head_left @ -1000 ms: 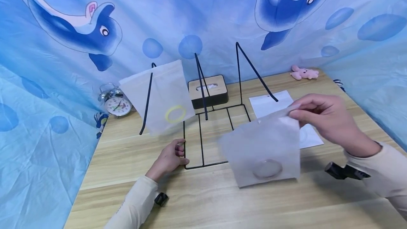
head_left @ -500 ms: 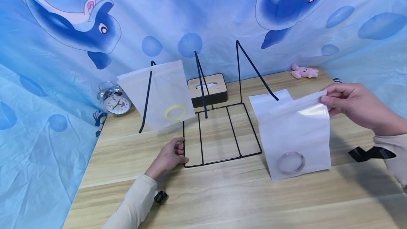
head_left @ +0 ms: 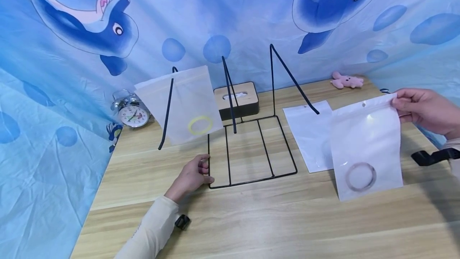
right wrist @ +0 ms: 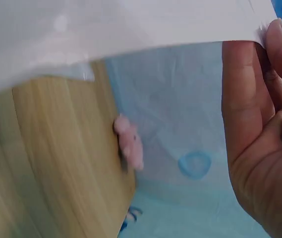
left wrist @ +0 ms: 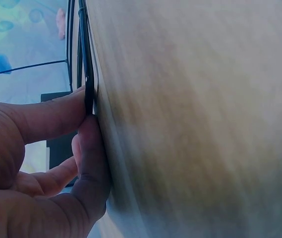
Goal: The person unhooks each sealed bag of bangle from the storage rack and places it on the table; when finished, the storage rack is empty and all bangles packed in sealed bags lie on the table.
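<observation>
My right hand [head_left: 427, 109] pinches the top right corner of a white zip bag [head_left: 370, 143], which has a hang hole and shows a pinkish ring-shaped outline inside. The bag hangs right of the black wire display rack [head_left: 266, 147]. At the rack's front left, my left hand [head_left: 190, 175] grips the base wire; the left wrist view shows thumb and finger [left wrist: 93, 148] pinching that wire. From the rack's left hook hangs another bag [head_left: 187, 99] with a yellow ring in it. A further white bag [head_left: 309, 131] lies on the table, partly hidden behind the held one.
Behind the rack stands a tissue box [head_left: 238, 99] with a wooden top. A silver alarm clock [head_left: 133, 113] is at the back left. Near the back right edge of the wooden table [head_left: 251, 219] lies a pink plush toy [head_left: 346, 81]. Blue printed curtains surround the table.
My right hand has carried the bag rightward, away from in front of the rack, and the bag now faces the head view more squarely. My left hand stays on the rack's base.
</observation>
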A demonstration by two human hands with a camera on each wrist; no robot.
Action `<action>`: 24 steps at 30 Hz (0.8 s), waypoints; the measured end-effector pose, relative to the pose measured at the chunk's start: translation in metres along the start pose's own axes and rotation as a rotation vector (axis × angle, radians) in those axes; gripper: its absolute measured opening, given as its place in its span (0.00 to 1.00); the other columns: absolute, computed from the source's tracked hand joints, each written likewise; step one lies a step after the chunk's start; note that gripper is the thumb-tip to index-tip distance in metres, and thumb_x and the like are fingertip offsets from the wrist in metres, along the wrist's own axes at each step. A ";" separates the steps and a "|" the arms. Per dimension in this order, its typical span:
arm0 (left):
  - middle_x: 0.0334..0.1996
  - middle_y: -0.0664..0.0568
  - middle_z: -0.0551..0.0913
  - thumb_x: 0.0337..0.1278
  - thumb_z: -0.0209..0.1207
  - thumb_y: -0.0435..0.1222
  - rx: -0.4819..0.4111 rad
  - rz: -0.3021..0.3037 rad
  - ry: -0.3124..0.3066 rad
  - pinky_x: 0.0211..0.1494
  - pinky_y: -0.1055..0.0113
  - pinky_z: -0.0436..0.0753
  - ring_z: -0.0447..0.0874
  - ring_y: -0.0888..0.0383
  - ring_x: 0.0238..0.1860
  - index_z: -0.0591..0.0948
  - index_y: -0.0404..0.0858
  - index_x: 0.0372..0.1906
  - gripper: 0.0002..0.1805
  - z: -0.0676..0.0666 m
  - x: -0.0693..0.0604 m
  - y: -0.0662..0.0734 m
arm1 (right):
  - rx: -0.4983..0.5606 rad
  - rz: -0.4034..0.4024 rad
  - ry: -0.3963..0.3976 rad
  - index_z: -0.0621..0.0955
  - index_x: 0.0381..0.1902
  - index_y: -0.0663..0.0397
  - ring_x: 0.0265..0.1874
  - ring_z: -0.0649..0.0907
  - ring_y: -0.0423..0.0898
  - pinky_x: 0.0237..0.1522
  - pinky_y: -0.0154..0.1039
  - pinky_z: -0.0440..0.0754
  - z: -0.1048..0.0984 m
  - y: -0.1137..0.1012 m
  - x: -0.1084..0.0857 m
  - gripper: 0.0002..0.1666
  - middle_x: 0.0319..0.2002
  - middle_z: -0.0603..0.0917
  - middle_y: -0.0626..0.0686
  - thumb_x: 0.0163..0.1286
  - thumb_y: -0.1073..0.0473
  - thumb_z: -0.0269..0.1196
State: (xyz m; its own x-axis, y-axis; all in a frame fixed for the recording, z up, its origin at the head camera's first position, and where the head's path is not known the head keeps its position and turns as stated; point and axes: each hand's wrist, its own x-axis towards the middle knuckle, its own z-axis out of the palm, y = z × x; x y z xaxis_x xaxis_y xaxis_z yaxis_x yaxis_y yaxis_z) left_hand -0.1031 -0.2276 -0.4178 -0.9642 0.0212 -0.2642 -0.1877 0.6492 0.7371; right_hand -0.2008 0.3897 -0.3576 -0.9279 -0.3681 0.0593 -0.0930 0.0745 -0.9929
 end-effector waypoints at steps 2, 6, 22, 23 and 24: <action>0.40 0.48 0.76 0.43 0.73 0.22 -0.001 -0.003 0.003 0.47 0.59 0.77 0.75 0.54 0.41 0.71 0.33 0.69 0.42 0.000 0.000 0.000 | -0.034 0.029 0.042 0.84 0.44 0.51 0.31 0.87 0.43 0.31 0.36 0.84 -0.007 0.003 0.002 0.17 0.37 0.86 0.49 0.80 0.67 0.47; 0.41 0.48 0.77 0.43 0.73 0.23 -0.001 -0.005 0.007 0.47 0.58 0.77 0.76 0.54 0.41 0.71 0.34 0.69 0.42 0.000 -0.001 0.000 | -0.071 0.092 0.152 0.83 0.40 0.50 0.29 0.85 0.42 0.30 0.35 0.83 -0.016 0.009 0.007 0.15 0.34 0.85 0.46 0.80 0.62 0.49; 0.42 0.48 0.77 0.45 0.72 0.24 -0.019 0.002 -0.001 0.46 0.59 0.77 0.75 0.54 0.41 0.71 0.34 0.69 0.41 0.002 -0.003 -0.001 | -0.246 0.268 0.304 0.77 0.44 0.29 0.31 0.77 0.38 0.31 0.34 0.77 -0.026 0.025 0.039 0.12 0.34 0.78 0.35 0.71 0.37 0.53; 0.41 0.48 0.77 0.45 0.72 0.24 -0.020 0.003 0.000 0.45 0.59 0.77 0.75 0.54 0.41 0.71 0.34 0.69 0.41 0.002 -0.003 0.000 | -0.253 0.278 0.311 0.77 0.44 0.28 0.31 0.76 0.38 0.31 0.34 0.77 -0.027 0.025 0.040 0.12 0.34 0.78 0.35 0.70 0.36 0.53; 0.41 0.48 0.77 0.45 0.72 0.23 -0.021 0.003 0.001 0.45 0.60 0.76 0.75 0.54 0.41 0.71 0.34 0.69 0.41 0.001 -0.002 0.000 | -0.262 0.287 0.315 0.77 0.44 0.27 0.32 0.76 0.38 0.31 0.33 0.77 -0.029 0.026 0.041 0.12 0.34 0.78 0.34 0.70 0.35 0.53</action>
State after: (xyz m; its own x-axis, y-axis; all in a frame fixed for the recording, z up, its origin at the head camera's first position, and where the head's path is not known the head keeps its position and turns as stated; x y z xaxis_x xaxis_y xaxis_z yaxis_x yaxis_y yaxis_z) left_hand -0.1003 -0.2268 -0.4184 -0.9649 0.0222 -0.2617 -0.1890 0.6330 0.7507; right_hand -0.2514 0.4033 -0.3780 -0.9896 -0.0038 -0.1438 0.1317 0.3772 -0.9167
